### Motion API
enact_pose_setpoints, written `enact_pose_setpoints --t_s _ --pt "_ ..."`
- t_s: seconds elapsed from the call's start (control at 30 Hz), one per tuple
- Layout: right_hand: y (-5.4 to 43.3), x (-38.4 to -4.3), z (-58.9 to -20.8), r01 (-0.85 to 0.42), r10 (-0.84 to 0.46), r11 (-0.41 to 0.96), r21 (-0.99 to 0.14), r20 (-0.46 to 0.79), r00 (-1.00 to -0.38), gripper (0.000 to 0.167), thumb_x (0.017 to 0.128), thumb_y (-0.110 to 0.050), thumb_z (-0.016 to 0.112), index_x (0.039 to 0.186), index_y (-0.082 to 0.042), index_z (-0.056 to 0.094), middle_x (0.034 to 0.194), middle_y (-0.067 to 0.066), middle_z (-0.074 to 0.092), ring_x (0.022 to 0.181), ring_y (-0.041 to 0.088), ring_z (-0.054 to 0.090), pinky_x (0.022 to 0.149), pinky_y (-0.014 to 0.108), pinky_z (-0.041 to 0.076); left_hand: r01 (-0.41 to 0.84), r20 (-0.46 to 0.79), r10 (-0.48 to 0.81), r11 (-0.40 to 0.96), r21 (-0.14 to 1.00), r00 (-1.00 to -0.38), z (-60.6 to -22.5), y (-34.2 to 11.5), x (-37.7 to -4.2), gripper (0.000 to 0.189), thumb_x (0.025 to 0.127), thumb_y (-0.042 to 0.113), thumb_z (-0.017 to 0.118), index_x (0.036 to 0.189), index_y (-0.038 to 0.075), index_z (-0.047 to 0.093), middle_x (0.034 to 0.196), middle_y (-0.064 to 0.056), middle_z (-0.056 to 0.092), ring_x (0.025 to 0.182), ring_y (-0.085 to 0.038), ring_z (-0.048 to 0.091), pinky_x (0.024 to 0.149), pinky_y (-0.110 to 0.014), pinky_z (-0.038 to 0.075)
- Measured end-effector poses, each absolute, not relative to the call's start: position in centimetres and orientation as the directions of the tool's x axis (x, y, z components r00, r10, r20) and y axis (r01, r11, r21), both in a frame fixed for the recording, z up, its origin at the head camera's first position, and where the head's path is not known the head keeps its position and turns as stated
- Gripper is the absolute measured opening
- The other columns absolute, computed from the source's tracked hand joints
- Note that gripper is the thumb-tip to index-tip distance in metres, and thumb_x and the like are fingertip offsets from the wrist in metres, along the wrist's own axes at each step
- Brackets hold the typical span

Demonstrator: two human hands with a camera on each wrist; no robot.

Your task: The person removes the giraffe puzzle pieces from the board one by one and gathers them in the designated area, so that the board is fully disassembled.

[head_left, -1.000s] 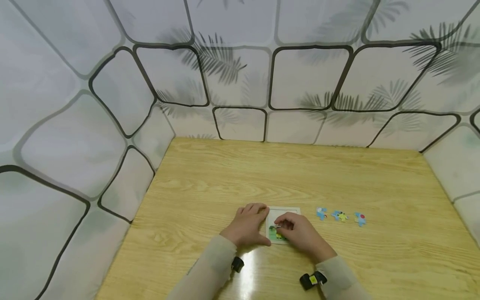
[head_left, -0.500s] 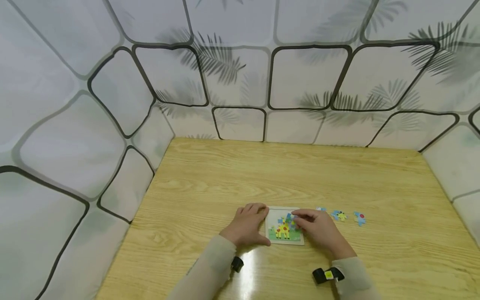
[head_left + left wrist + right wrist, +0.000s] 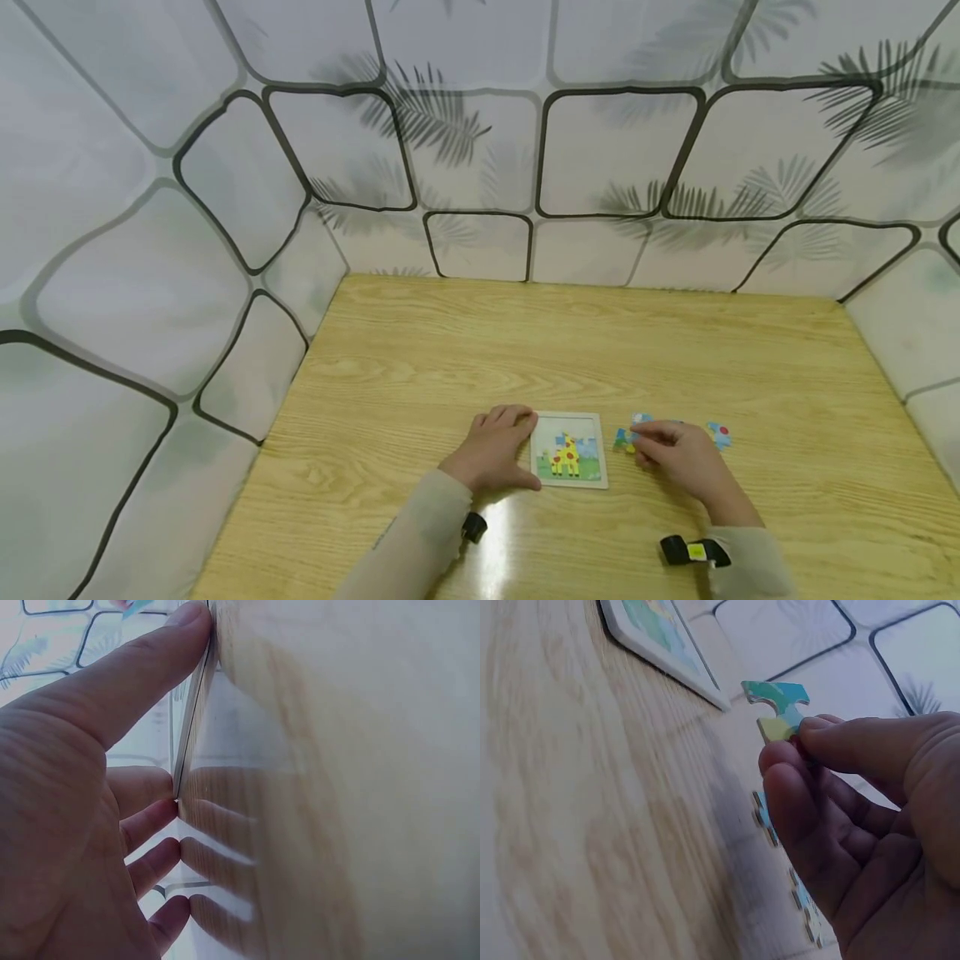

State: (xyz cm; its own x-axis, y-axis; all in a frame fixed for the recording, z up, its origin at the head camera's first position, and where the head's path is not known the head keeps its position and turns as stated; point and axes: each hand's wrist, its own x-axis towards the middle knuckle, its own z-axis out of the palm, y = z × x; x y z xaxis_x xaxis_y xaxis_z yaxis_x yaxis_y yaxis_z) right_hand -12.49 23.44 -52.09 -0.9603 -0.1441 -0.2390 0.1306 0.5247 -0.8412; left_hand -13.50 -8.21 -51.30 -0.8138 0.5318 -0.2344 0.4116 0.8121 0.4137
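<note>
A small framed jigsaw puzzle (image 3: 602,458) with a yellow giraffe lies on the table, its upper part bare. My left hand (image 3: 493,450) rests along its left side. In the left wrist view, the thumb and forefinger touch the edge of the puzzle's frame (image 3: 192,705), and the other fingertips meet the table. To the right of the puzzle, my right hand (image 3: 686,462) pinches a jigsaw piece (image 3: 780,694) between thumb and fingers. That piece is blue-green with a yellow patch, and it is raised above the table in the right wrist view.
Loose blue jigsaw pieces lie in a row on the wooden table (image 3: 450,358). One with a red spot (image 3: 720,433) is at the right; another (image 3: 641,417) shows behind my right hand, which partly hides the row. Patterned cloth walls (image 3: 480,150) enclose the table.
My right hand has moved right, from over the puzzle to beside the loose pieces, carrying the jigsaw piece. The giraffe picture is now uncovered. My left hand has stayed put.
</note>
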Motion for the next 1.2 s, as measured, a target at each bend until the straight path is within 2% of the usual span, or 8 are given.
enact_pose_setpoints --t_s 0.23,0.47,0.63,0.73,0.87,1.2 --pt "25.1 -11.8 -51.9 0.143 -0.168 0.569 -0.810 -0.285 -0.944 0.036 0.098 -0.024 0.067 0.124 0.001 0.069 0.079 0.004 0.071 0.069 0.018 0.064 0.065 0.027 0.052 0.416 -0.232 0.536 0.810 0.414 -0.812 -51.0 -8.2 -13.6 0.101 0.079 0.057 0.080 0.158 0.012 0.035 0.159 0.000 0.034 0.147 -0.022 0.027 0.114 -0.049 0.028" --pt "25.7 -11.2 -51.8 0.135 -0.208 0.587 -0.798 -0.311 -0.927 0.034 0.098 -0.020 0.067 0.122 0.003 0.069 0.079 0.004 0.069 0.069 0.018 0.065 0.062 0.028 0.055 0.415 -0.231 0.534 0.810 0.413 -0.813 -51.2 -8.2 -13.7 0.101 0.079 0.057 0.080 0.158 0.012 0.035 0.159 0.000 0.034 0.147 -0.022 0.028 0.114 -0.049 0.027" --pt "25.6 -11.4 -51.7 0.012 -0.254 0.693 -0.720 -0.260 -0.931 0.031 0.098 -0.020 0.066 0.121 0.002 0.070 0.075 -0.003 0.069 0.067 0.013 0.061 0.064 0.030 0.052 0.414 -0.235 0.534 0.811 0.414 -0.812 -51.0 -8.2 -13.8 0.101 0.079 0.057 0.080 0.158 0.012 0.035 0.159 0.000 0.034 0.147 -0.022 0.027 0.114 -0.048 0.027" --pt "25.1 -11.6 -51.1 -0.085 -0.273 0.783 -0.617 -0.218 -0.937 0.025 0.097 -0.018 0.067 0.116 -0.002 0.073 0.079 -0.005 0.071 0.072 0.013 0.064 0.071 0.038 0.054 0.413 -0.235 0.534 0.811 0.415 -0.812 -51.1 -8.2 -13.8 0.101 0.079 0.057 0.080 0.158 0.013 0.035 0.159 0.000 0.034 0.147 -0.022 0.027 0.114 -0.048 0.028" --pt "24.7 -11.8 -50.6 -0.120 -0.287 0.811 -0.572 -0.210 -0.935 0.019 0.095 -0.013 0.067 0.111 -0.004 0.074 0.090 0.003 0.075 0.082 0.022 0.070 0.077 0.049 0.056 0.403 -0.239 0.528 0.813 0.421 -0.815 -51.2 -8.2 -13.6 0.102 0.079 0.058 0.080 0.158 0.013 0.035 0.160 0.000 0.033 0.147 -0.022 0.027 0.115 -0.048 0.027" --pt "24.5 -11.9 -51.0 -0.087 -0.269 0.822 -0.563 -0.250 -0.930 0.018 0.096 -0.014 0.065 0.111 -0.005 0.071 0.093 0.005 0.072 0.082 0.022 0.068 0.072 0.045 0.055 0.408 -0.241 0.529 0.816 0.410 -0.814 -51.4 -8.3 -13.5 0.101 0.079 0.060 0.079 0.158 0.014 0.035 0.160 0.001 0.033 0.147 -0.021 0.027 0.114 -0.047 0.027"
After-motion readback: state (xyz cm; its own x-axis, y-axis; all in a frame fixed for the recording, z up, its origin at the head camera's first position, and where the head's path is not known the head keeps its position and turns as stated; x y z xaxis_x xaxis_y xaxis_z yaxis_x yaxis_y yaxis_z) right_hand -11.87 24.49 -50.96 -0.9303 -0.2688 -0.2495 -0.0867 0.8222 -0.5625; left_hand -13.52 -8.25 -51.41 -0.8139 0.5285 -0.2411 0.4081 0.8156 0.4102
